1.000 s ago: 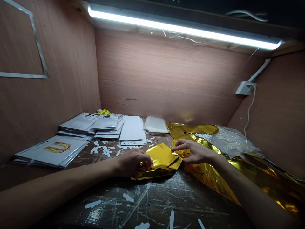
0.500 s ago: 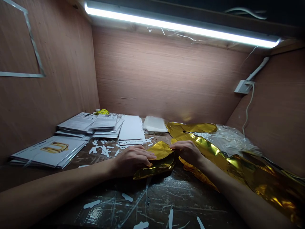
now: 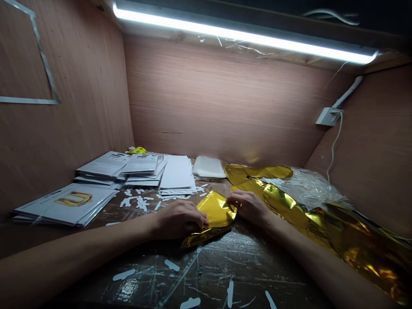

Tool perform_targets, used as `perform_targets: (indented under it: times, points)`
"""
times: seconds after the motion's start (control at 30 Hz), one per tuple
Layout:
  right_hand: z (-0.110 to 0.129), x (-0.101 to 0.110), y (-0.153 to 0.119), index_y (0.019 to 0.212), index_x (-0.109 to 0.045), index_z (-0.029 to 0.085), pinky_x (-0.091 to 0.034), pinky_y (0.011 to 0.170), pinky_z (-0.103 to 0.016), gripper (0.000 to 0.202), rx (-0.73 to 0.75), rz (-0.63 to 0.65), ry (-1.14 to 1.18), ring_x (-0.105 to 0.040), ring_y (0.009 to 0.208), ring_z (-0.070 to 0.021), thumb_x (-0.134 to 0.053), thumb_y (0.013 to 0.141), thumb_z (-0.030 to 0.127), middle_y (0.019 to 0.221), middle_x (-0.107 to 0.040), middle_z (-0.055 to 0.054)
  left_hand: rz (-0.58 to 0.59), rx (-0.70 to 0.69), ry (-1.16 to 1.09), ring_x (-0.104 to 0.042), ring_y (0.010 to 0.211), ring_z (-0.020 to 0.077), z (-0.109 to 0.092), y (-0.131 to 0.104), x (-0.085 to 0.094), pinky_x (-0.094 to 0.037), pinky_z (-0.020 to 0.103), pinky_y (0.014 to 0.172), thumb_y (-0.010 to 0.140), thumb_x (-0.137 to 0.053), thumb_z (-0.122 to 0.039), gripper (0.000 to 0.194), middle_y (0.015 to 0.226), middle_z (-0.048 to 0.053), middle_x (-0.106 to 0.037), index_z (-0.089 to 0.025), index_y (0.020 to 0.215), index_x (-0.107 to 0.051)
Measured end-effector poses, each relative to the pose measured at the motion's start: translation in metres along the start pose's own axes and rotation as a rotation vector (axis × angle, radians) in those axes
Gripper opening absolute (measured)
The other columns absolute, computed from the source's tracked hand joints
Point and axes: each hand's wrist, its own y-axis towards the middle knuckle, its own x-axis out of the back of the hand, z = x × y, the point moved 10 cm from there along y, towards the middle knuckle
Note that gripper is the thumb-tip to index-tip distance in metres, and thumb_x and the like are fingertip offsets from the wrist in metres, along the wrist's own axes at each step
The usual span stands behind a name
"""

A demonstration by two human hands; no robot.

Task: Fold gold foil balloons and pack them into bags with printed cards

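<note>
A shiny gold foil balloon (image 3: 216,210), flat and folded over, lies on the dark table between my hands. My left hand (image 3: 183,219) is closed on its left side, thumb and fingers pressed onto the foil. With bent fingers, my right hand (image 3: 246,205) pinches the balloon's right edge; the fingertips are partly hidden. Just beyond my right hand, more flat gold foil balloons (image 3: 283,199) spread along the right side of the table.
Packed white cards stand in stacks (image 3: 106,165) at the left; the front stack (image 3: 69,204) shows a gold U. Blank white cards (image 3: 176,174) and clear bags (image 3: 209,167) lie at the back. White cut-offs (image 3: 189,303) litter the table. Clear plastic (image 3: 318,189) lies at right.
The foil between my hands has been folded flatter, its top now a smoother panel. My right hand has shifted slightly left and down along the edge; my left hand keeps its hold.
</note>
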Motion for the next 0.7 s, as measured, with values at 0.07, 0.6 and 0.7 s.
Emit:
perform_targets:
  times: [0.07,0.6,0.7]
  points:
    - [0.001,0.002,0.001,0.097,-0.073,0.020,-0.048,0.072,-0.027,0.036,-0.003,0.057,0.017,-0.065,0.079,-0.0178,-0.052,0.074,0.001,0.091,-0.072,-0.005,0.010,0.027,0.021,-0.077,0.082,0.0173,0.002,0.000,-0.001,-0.057,0.027,0.079,0.091,-0.062,-0.013,0.012,0.098,0.003,-0.081,-0.019,0.088,-0.072]
    - [0.056,-0.032,0.006,0.153,-0.046,0.029,-0.027,0.124,-0.047,0.052,0.013,0.431,0.211,-0.033,0.150,-0.0272,-0.049,0.103,0.043,0.162,-0.035,-0.006,0.091,0.163,0.074,-0.072,0.076,0.0177,0.018,-0.006,-0.010,-0.053,0.024,0.070,0.085,-0.065,-0.013,0.014,0.083,0.005,-0.078,-0.019,0.094,-0.073]
    - [0.051,-0.035,0.001,0.155,-0.043,0.026,-0.022,0.126,-0.044,0.054,0.016,0.483,0.227,-0.027,0.152,-0.0256,-0.047,0.104,0.045,0.164,-0.030,-0.006,0.076,0.085,0.057,-0.074,0.080,0.0185,0.010,-0.003,-0.008,-0.054,0.027,0.081,0.086,-0.064,-0.012,0.016,0.087,0.005,-0.079,-0.020,0.097,-0.073]
